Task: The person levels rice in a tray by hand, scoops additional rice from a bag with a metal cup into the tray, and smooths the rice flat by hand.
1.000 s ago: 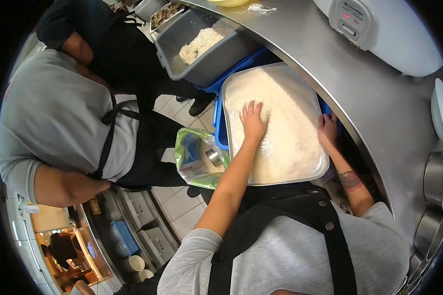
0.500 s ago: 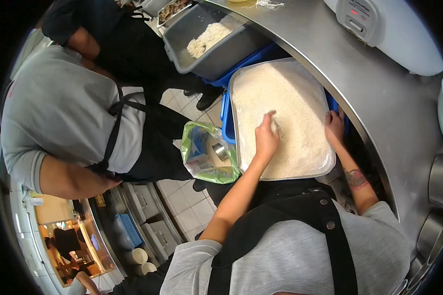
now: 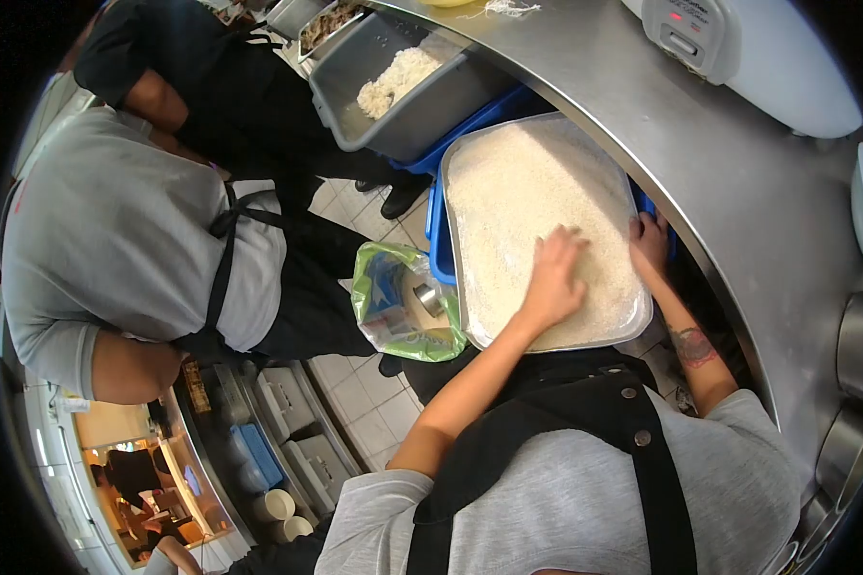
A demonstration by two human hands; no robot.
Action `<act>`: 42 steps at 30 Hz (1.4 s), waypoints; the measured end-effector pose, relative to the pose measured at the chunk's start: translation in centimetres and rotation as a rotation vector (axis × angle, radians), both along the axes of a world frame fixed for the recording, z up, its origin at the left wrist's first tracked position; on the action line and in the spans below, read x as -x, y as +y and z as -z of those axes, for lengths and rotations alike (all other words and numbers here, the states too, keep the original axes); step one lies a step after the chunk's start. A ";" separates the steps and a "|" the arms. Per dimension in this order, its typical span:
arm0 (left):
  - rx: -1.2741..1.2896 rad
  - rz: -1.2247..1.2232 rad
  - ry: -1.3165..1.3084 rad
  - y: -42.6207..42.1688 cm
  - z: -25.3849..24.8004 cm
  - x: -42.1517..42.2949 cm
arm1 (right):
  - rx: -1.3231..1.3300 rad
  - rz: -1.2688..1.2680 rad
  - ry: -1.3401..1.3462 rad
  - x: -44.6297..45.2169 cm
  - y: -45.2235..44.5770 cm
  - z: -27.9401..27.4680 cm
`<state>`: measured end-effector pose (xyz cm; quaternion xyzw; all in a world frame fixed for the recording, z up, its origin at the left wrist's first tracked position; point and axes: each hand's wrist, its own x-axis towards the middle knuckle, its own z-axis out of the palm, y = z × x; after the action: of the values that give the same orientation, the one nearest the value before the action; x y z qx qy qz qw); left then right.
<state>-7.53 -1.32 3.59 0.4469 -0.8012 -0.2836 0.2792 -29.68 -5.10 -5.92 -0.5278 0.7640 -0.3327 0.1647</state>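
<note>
Finger Placement: One Set Spread, One Set Curled

1. Left side. The left hand (image 3: 554, 278) is open and palm down, its fingers loosely spread over the rice (image 3: 508, 192). Blur prevents confirming which fingertips touch the grains. The rice lies beneath these fingers and extends ahead of them and to both sides, across the tray (image 3: 457, 259). The flat, open shape appears suited to a loose surface.

2. Right side. The right hand (image 3: 648, 244) has its fingers curled at the tray's edge, to the right of the left fingers. Whether they grip the tray or the blue bin (image 3: 439, 230) beneath cannot be told. This placement probably steadies the tray against sideways push.

3. Support. The bin seems to carry the tray at a height both sets of fingers can reach.

4. Surroundings. Left of the left fingers, a bag (image 3: 362, 297) stands with its mouth open upward, presumably for easy access to the metal cup (image 3: 428, 300) inside. Ahead and left is a grey tub (image 3: 431, 127). The desk (image 3: 681, 163) adjoins the right fingers' outer side.
</note>
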 end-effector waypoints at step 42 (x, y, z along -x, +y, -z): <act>0.062 0.015 0.206 -3.8 -8.7 -5.3 | -0.037 -0.008 0.027 -0.4 -0.3 -0.7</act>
<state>-2.22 -5.12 12.30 0.4005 -0.7800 -0.3052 0.3716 -29.30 -5.41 -5.20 -0.5323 0.7700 -0.3106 0.1653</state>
